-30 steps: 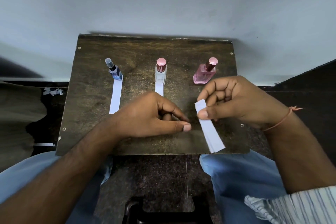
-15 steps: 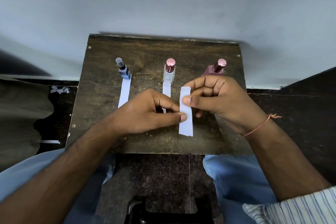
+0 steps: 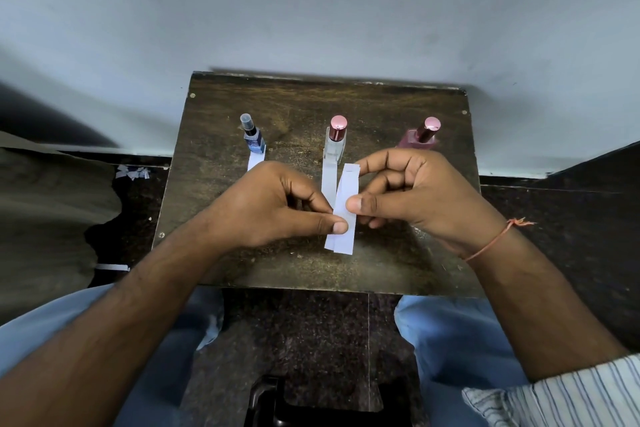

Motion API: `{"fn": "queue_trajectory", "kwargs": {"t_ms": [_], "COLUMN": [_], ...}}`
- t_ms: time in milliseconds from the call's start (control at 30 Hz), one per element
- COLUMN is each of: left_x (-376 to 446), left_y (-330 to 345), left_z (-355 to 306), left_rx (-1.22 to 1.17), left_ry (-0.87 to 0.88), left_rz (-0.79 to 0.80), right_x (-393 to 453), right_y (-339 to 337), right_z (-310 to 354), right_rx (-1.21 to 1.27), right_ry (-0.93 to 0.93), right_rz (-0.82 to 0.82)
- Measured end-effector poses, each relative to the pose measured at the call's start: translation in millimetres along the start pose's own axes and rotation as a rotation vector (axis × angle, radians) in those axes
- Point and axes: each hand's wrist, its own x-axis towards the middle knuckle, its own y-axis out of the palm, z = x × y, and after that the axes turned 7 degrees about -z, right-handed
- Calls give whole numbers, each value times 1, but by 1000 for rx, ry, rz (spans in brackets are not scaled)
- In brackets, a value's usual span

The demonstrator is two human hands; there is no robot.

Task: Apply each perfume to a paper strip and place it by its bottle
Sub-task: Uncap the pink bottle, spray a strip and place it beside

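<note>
A person sits at a small dark wooden desk (image 3: 398,267) set against a pale wall (image 3: 311,10). Both hands meet over the middle of the desk on 1 white paper strip (image 3: 343,215), which stands roughly upright in the view, its far end near the clear bottle and its near end hanging free below the fingers. The left hand (image 3: 277,208) has a closed grip on the strip's left edge, thumb tip and curled fingers pinching it. The right hand (image 3: 412,194) pinches the strip's right edge slightly farther up, thumb flat on the paper and fingers curled behind it. An orange thread (image 3: 495,239) circles the right wrist.

3 perfume bottles stand in a row at the far side of the desk. The blue bottle (image 3: 254,139) on the left has a clear cap, and a strip (image 3: 255,160) lies on the desk just in front of it, partly hidden by the left hand. The clear bottle (image 3: 335,146) in the middle has a pink cap, with another strip (image 3: 329,180) lying in front of it. The pink bottle (image 3: 420,137) on the right is partly hidden behind the right hand.

Scraps of paper (image 3: 133,172) lie on the floor to the left of the desk.
</note>
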Motion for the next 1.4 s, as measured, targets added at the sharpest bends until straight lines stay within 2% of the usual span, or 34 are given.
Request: {"fn": "queue_trajectory", "kwargs": {"t_ms": [133, 500, 700, 833, 1033, 1400], "left_x": [-3, -1, -2, -2, -1, 0], "left_y": [-5, 0, -6, -9, -10, -10], "left_z": [4, 5, 3, 4, 3, 3], "left_rx": [48, 69, 124, 262, 330, 306], "left_ry": [26, 60, 87, 139, 173, 179], "left_rz": [35, 5, 39, -11, -63, -108], "right_x": [-1, -1, -5, -6, -7, -10], "right_y": [-2, 5, 1, -3, -3, 6], "right_z": [2, 1, 4, 6, 7, 6], "right_rx": [17, 26, 205, 318, 400, 534], "right_ry": [19, 17, 72, 115, 153, 209], "right_rz": [24, 34, 43, 101, 159, 220]}}
